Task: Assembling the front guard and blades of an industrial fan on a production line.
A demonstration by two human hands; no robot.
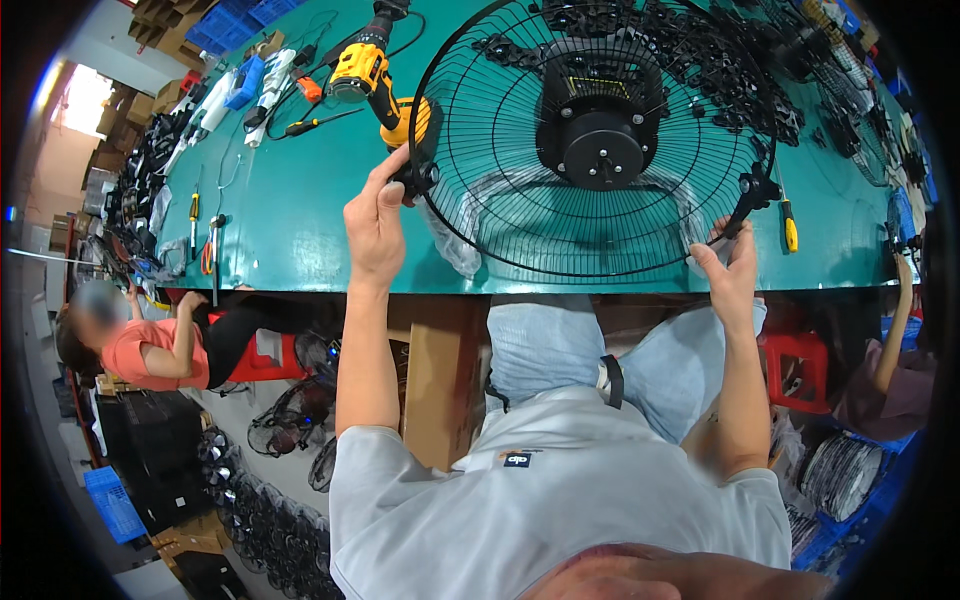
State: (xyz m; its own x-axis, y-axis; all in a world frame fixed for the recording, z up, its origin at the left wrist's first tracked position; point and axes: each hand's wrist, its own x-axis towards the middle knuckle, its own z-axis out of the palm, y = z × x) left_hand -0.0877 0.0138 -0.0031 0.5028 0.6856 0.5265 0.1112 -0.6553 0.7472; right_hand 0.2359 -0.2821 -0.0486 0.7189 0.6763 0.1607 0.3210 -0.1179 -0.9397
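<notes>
A black fan, made of a round wire guard with a motor at its middle, stands before me at the table's near edge. My left hand grips the black knob on its left side between thumb and fingers. On the other side, my right hand is closed around the lower end of a black bracket at the guard's rim. Clear plastic film wraps a curved frame that shows through the wires. Just behind my left hand is a yellow and black cordless drill.
The green tabletop holds a yellow-handled screwdriver at right and hand tools at left. Black parts are heaped behind the fan. A person in an orange shirt sits at left; another person's arm shows at right.
</notes>
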